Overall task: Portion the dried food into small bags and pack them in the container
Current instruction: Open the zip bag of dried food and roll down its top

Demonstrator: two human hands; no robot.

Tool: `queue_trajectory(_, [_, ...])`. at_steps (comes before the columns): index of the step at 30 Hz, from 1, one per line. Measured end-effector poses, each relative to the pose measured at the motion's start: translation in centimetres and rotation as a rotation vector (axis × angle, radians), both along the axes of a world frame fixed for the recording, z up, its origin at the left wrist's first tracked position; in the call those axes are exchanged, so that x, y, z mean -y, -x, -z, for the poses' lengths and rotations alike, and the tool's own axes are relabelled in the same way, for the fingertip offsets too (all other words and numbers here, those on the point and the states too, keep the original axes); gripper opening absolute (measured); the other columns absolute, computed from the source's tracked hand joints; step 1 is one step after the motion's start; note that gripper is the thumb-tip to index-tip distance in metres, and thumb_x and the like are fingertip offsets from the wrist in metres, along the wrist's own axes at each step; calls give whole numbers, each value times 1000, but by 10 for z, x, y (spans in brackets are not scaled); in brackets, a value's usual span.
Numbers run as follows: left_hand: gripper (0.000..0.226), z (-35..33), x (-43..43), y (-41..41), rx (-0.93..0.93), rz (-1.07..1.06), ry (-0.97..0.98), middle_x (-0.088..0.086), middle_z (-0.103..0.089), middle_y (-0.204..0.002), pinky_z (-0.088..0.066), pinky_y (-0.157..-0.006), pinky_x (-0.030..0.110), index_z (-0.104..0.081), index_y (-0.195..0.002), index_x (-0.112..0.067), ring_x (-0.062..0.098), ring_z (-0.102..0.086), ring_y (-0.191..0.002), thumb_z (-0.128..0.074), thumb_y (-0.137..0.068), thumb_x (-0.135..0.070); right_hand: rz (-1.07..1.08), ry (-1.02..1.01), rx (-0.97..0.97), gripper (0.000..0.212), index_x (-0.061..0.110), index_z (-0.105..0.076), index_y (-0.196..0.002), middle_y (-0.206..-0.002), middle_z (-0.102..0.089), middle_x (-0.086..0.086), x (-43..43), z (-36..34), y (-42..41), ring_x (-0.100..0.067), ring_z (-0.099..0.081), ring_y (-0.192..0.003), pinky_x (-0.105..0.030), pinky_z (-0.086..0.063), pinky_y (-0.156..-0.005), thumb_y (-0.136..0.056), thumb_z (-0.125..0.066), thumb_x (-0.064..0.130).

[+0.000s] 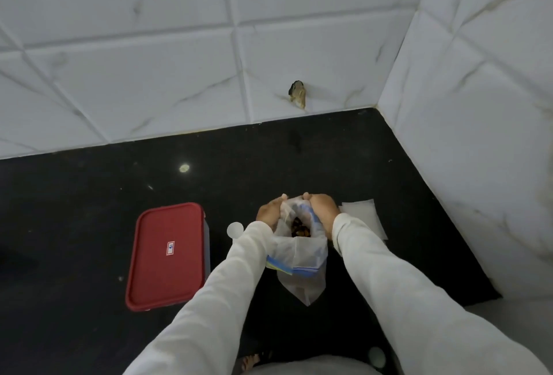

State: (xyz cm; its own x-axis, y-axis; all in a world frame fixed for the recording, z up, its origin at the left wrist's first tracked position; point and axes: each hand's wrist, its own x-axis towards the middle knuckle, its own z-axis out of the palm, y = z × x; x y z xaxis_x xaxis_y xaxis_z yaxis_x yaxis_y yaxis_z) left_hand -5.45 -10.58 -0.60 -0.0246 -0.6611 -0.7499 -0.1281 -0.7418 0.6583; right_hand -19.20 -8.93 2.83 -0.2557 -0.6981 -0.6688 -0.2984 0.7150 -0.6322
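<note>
A clear zip bag with a blue and yellow seal strip hangs over the black counter. Brown dried food shows through its open mouth. My left hand grips the left side of the mouth and my right hand grips the right side, holding it apart. A container with a red lid stands shut on the counter, just left of my left forearm. Small flat white bags lie on the counter to the right, partly hidden behind my right wrist.
A small round white object lies between the container and my left sleeve. White marble-look tiled walls close the counter at the back and on the right. A chipped hole marks the back wall.
</note>
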Motion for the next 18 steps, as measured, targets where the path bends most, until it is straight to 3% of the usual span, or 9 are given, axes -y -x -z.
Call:
queue_trajectory(3, [15,1,-2,-2,74,13,120,11,-68,-115,-50,-94,40,-67,-105,-18,26,-63,-104,-61,-96,-29,-69,40,-56,41,16,-63,-107,-106,-63,-5,-4,4,-2,-20,-59,-96,-34,-43,-89,-99,-37,48])
queue_trajectory(7, [33,-19,-18,-14,307,149,319,4,-67,-110,-49,-94,39,-65,-113,-20,23,-62,-103,-50,-99,-46,-223,365,-244,55,29,-57,-113,-109,-54,6,-36,7,12,-12,-56,-98,-31,-49,-88,-77,-56,71])
queue_trajectory(10, [36,-32,-35,-21,413,335,317,1,-67,-102,-49,-78,31,-63,-109,-22,20,-63,-96,-53,-95,-53,-355,422,-390,48,31,-55,-117,-108,-53,7,-55,6,12,-11,-55,-97,-30,-50,-88,-79,-68,57])
queue_trajectory(13, [25,-26,-46,-19,535,455,333,0,-66,-90,-39,-60,22,-63,-96,-20,20,-64,-87,-58,-94,-45,-341,380,-385,26,25,-60,-116,-105,-64,4,-63,8,7,-14,-61,-99,-30,-51,-89,-93,-60,38])
queue_trajectory(15, [21,-24,-48,-17,447,347,322,1,-66,-85,-42,-64,24,-66,-92,-15,21,-65,-87,-57,-97,-33,-278,358,-342,18,20,-65,-108,-97,-66,4,-61,8,7,-13,-61,-93,-25,-47,-82,-97,-55,28])
queue_trajectory(18, [20,-22,-49,-20,72,105,154,6,-72,-88,-54,-74,29,-71,-94,-13,21,-67,-89,-59,-97,-28,-70,262,-177,24,16,-70,-106,-101,-66,-1,-57,6,15,-15,-58,-93,-28,-46,-85,-96,-49,18])
